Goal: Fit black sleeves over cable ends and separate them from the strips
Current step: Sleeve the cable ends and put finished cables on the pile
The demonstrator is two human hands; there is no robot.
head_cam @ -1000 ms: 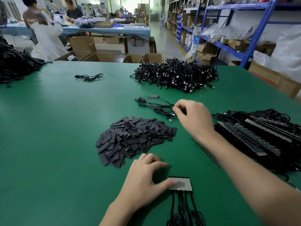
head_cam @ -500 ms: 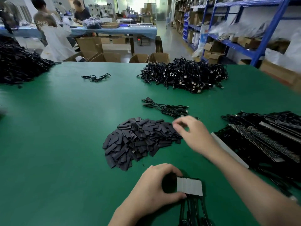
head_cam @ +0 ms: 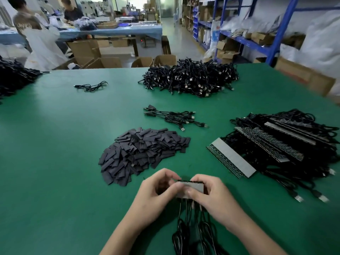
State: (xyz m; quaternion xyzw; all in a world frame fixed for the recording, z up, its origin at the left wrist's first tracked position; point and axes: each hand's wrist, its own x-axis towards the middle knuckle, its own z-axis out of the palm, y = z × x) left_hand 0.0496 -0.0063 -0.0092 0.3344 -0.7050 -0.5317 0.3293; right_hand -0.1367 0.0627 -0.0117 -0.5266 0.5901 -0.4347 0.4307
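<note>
A short grey strip point(head_cam: 191, 186) with several black cables point(head_cam: 185, 227) hanging from it is held above the near table edge. My left hand point(head_cam: 156, 197) pinches its left end and my right hand point(head_cam: 211, 196) grips its right end. A pile of flat black sleeves point(head_cam: 141, 153) lies just beyond my hands. To the right sits a stack of longer strips with cables point(head_cam: 276, 146), one grey strip point(head_cam: 230, 159) at its near edge. A few separated cables point(head_cam: 174, 117) lie behind the sleeves.
The green table point(head_cam: 64, 162) carries a big heap of finished cables point(head_cam: 191, 78) at the far middle, another dark heap point(head_cam: 12, 80) far left, and a lone cable point(head_cam: 92, 86). Cartons, blue shelving and two people stand beyond.
My right hand came back from the loose cables to the short strip and now grips it together with my left hand. The strip is lifted off the table.
</note>
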